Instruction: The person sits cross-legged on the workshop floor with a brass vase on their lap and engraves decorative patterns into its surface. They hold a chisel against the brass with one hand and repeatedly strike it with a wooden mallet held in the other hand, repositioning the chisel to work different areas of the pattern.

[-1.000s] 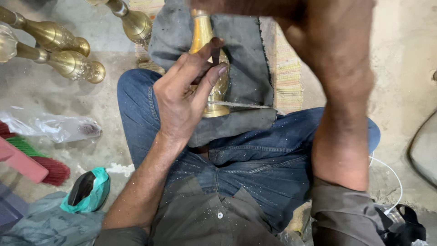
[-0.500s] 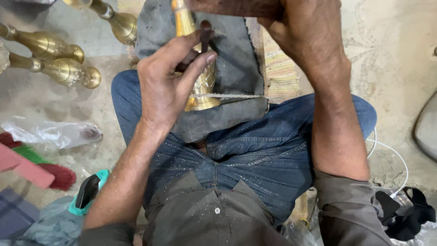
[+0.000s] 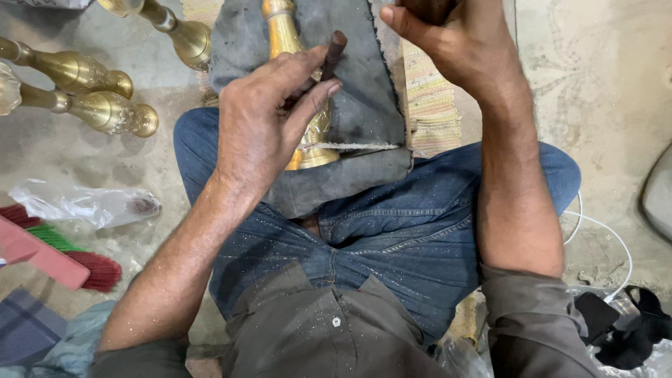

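Note:
A brass vase-shaped piece (image 3: 280, 31) lies on a grey cloth (image 3: 364, 105) spread over my lap, its flared base (image 3: 316, 158) towards me. My left hand (image 3: 259, 126) rests on the piece and pinches a short dark rod (image 3: 334, 45) between thumb and fingers, with the rod set against the brass. My right hand (image 3: 462, 49) is raised at the top of the view, closed around a dark handle (image 3: 427, 8) that is mostly cut off by the frame edge. I sit cross-legged in blue jeans.
Several more brass pieces (image 3: 105, 112) lie on the floor at the left, one (image 3: 175, 28) near the cloth's top corner. A crumpled plastic bag (image 3: 84, 203) and a red-and-green broom (image 3: 84, 262) lie lower left. A woven mat (image 3: 427, 91) sits under the cloth; a white cable (image 3: 609, 238) lies at the right.
My right hand has moved off the brass piece, up and to the right. My left hand stays on the piece, and the dark rod between its fingers now shows.

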